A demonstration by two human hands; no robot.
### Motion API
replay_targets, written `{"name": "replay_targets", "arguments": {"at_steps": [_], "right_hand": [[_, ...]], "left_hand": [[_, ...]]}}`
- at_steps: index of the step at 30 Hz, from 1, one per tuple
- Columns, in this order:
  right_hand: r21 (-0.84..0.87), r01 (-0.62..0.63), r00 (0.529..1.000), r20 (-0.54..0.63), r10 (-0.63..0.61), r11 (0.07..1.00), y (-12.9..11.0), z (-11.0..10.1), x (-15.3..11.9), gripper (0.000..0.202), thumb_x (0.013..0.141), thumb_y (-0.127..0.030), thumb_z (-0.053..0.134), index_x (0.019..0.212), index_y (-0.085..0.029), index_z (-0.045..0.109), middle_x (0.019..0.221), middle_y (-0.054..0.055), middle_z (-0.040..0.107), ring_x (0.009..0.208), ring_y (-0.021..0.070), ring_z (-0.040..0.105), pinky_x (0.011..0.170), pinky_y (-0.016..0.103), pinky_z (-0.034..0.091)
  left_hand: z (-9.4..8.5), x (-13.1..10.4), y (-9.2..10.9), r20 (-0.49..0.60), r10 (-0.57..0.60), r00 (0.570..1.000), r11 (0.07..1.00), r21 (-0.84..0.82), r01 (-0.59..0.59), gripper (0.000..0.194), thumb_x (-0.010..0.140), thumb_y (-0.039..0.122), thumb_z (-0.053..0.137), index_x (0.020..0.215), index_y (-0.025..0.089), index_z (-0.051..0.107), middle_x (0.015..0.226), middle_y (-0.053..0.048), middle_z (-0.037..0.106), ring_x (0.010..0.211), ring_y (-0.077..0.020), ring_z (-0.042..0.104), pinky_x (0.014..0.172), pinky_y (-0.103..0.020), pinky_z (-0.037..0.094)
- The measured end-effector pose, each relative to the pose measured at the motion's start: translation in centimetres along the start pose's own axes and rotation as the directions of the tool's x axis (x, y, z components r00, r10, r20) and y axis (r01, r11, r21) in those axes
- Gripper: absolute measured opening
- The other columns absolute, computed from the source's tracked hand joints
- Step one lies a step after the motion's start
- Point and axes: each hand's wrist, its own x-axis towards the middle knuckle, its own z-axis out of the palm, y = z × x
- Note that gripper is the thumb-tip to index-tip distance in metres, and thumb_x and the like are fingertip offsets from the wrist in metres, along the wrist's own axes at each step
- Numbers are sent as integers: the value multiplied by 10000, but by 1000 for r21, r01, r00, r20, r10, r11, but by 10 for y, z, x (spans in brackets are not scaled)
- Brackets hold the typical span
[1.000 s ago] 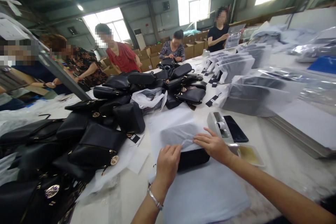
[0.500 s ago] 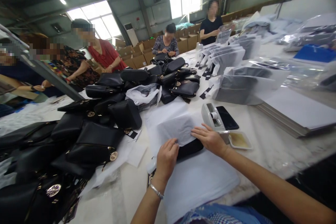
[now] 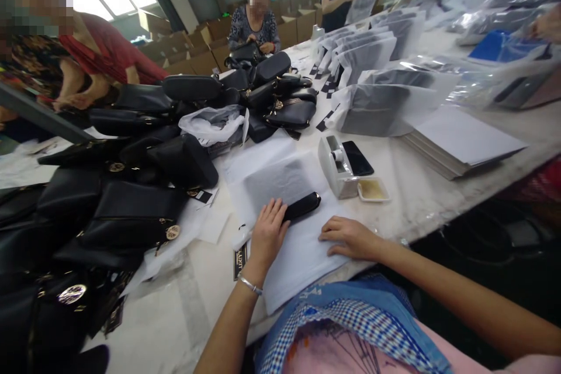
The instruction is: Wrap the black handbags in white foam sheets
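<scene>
Nearest us, the table [image 3: 438, 210] edge runs on a diagonal past our blue checked apron [image 3: 350, 327]. Our right hand [image 3: 348, 238] lies flat, fingers together and closed on nothing, on the white tissue sheet [image 3: 302, 257], whose near corner reaches that edge. Our left hand [image 3: 267, 234], a bracelet [image 3: 249, 285] at its wrist, presses palm-down with fingers spread on the near end of the black pouch [image 3: 302, 205]; its grip clamps nothing. The pouch lies on the tissue, its far half already wrapped in paper [image 3: 276, 181], its dark near end exposed. A black hang tag [image 3: 239, 260] lies at the sheet's left edge.

Just right of the pouch stand a tape dispenser [image 3: 333, 166], a phone [image 3: 357, 158] and a small yellow sponge tray [image 3: 372, 189], with bare table between them and the edge. On the left, a heap of black handbags [image 3: 131, 210] crowds up to the tissue. Farther off lie stacked card sheets [image 3: 460, 143] and bagged pouches [image 3: 377, 105]; beyond, other people [image 3: 256, 20] work at the far end.
</scene>
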Motion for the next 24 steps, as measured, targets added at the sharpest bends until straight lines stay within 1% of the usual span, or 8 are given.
{"name": "replay_targets", "arguments": {"at_steps": [5,9,13,15,18,21,23,24], "right_hand": [[51,-63,993,101,58,997,2,1,18,216,809,-365,758,953,-206,730,934,59,693,908,217,611,808,307,478],[70,-104,986,135,93,992,-1,-3,25,89,854,-297,707,862,-221,751,872,38,710,877,200,628,786,280,468],[87,-95,985,152,81,992,-4,-10,29,116,882,-275,661,860,-227,764,857,26,723,854,179,651,788,257,472],[100,-100,987,136,86,990,-6,-18,33,136,892,-277,638,879,-226,763,866,24,727,841,174,660,783,254,475],[129,-122,991,73,114,984,-11,-37,44,151,896,-274,614,877,-229,757,864,17,732,810,168,667,756,255,481],[152,-153,988,-8,155,977,-14,-59,63,148,882,-282,622,866,-216,754,852,20,735,780,171,665,722,257,485],[151,-172,983,-40,180,973,-15,-71,76,158,883,-294,620,863,-208,751,829,20,734,750,171,661,701,257,486],[142,-179,981,-49,188,974,-15,-76,82,162,885,-299,618,857,-208,750,814,17,732,738,170,658,694,256,486]], "left_hand": [[-2,1,0,-3,-6,1000,1000,-23,6,421,938,205,549,1356,183,507,1445,-124,517,1385,-278,421,1119,-520,405],[-4,2,2,-1,-23,1000,999,-42,23,408,934,209,555,1339,180,523,1436,-125,528,1385,-265,422,1127,-503,399],[-11,5,2,29,-52,998,994,-90,55,399,953,273,537,1344,193,519,1429,-109,538,1377,-257,434,1129,-495,396],[-18,8,1,67,-63,996,990,-119,71,422,964,331,519,1364,198,501,1436,-101,533,1377,-256,434,1131,-488,394],[-34,13,0,163,-52,985,988,-134,74,493,959,447,496,1385,199,482,1459,-106,505,1381,-264,428,1122,-486,402],[-48,17,-1,243,-14,970,991,-126,46,553,900,558,539,1325,204,548,1465,-124,493,1376,-286,433,1096,-491,428],[-53,20,-1,265,11,964,992,-123,23,550,832,568,633,1250,212,603,1463,-132,493,1370,-305,439,1077,-497,448],[-54,21,-1,267,14,963,993,-118,18,485,820,523,673,1191,213,633,1460,-132,496,1363,-309,447,1069,-495,457]]}}
